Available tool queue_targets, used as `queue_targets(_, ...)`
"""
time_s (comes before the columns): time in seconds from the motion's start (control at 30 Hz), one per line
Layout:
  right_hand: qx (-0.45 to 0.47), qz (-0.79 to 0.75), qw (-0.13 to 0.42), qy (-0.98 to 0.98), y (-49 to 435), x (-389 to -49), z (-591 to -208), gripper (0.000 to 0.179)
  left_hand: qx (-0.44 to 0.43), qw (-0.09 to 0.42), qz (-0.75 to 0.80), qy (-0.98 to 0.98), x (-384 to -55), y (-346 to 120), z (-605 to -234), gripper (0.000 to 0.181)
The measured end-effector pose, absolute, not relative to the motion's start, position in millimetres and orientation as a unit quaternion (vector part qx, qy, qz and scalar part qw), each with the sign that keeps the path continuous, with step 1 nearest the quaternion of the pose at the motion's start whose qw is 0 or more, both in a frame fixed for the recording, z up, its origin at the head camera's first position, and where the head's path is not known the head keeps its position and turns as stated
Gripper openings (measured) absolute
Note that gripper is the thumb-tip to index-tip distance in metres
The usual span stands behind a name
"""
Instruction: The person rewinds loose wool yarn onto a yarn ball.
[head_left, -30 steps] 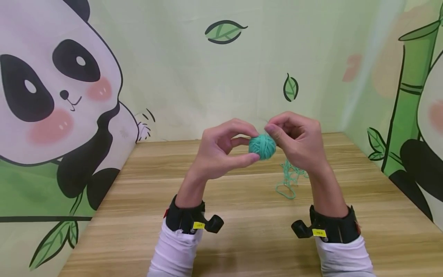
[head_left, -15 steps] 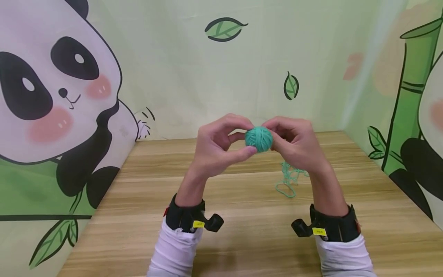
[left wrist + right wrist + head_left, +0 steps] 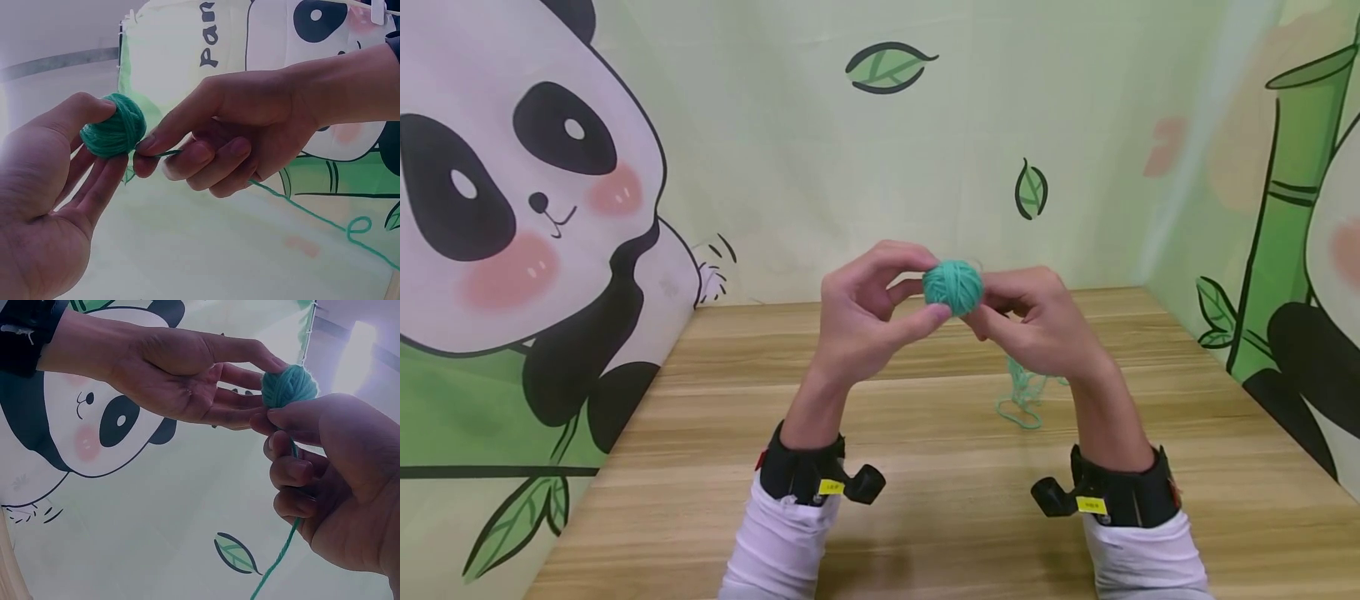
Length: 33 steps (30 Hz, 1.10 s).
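A small teal ball of yarn (image 3: pixel 953 288) is held up above the table between the two hands. My left hand (image 3: pixel 868 312) grips it from the left, thumb below and fingertips on its upper side. Close at the ball's right side, my right hand (image 3: pixel 1037 321) pinches the yarn strand (image 3: pixel 167 153) between thumb and forefinger. In the right wrist view the strand (image 3: pixel 284 556) passes through the curled fingers and trails down. Loose yarn (image 3: pixel 1021 396) lies in a tangle on the table below the right hand, partly hidden by it.
The wooden table (image 3: pixel 955 492) stretches under both arms. Behind it hangs a pale green cloth backdrop (image 3: pixel 760 167) printed with pandas, leaves and bamboo, which also closes off the left and right sides. Each wrist wears a black strap with a small camera (image 3: pixel 863 485).
The ball has shifted left and slightly up with the left hand. My right hand has come from above the ball, round its far side, down to its lower right, drawing the strand along.
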State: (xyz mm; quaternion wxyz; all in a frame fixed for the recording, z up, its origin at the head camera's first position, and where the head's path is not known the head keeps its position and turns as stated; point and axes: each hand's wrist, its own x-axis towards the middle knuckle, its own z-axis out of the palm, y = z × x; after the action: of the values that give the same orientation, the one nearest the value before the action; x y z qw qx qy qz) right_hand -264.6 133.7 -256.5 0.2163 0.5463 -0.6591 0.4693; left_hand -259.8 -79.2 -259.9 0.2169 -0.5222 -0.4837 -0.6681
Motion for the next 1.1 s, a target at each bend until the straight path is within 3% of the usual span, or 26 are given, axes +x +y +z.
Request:
queue_targets(0.23, 0.543, 0.462, 0.221, -0.665, 133.3, -264.9, -256.1, 0.034, -0.522, 0.230, -0.661, -0.488, -262.3, -78.7, -260.2, 0.043)
queue_targets(0.43, 0.538, 0.463, 0.226, -0.667, 132.6, -265.4, -257.0, 0.019, -0.517, 0.241, -0.658, -0.492, -262.2, -77.7, -260.3, 0.043)
queue_targets(1.1, 0.531, 0.449, 0.229, -0.681, 130.2, -263.5, -255.9, 0.025, -0.506, 0.260, -0.658, -0.494, -265.0, -80.1, -260.5, 0.042)
